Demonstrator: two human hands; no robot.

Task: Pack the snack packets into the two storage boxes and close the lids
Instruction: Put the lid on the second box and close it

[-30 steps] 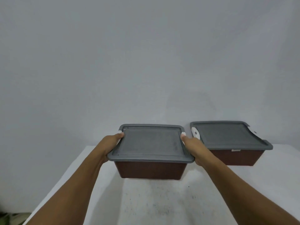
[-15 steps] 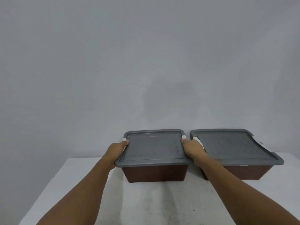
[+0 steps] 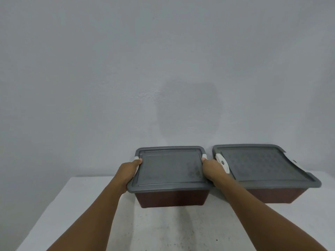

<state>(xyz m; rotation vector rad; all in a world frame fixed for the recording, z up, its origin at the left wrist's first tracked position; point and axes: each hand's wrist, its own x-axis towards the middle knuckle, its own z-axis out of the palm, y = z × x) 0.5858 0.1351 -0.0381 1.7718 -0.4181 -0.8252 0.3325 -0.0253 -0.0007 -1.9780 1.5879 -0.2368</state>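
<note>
The left hand (image 3: 127, 172) and right hand (image 3: 212, 169) are clamped on opposite sides of the left storage box (image 3: 172, 196), with the thumbs laid on the edges of its grey lid (image 3: 168, 169), which sits closed on the brown tub. Just beside it stands the right storage box (image 3: 272, 194), also lidded, with a white latch (image 3: 222, 163) showing next to the right hand. Both boxes are toward the back of the white counter (image 3: 163, 229), close to the pale wall (image 3: 163, 69).

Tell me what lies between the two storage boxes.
In the head view, the right hand fills the gap between the left box and the right box; it grips the left box's side, beside the right box's white latch.
</note>
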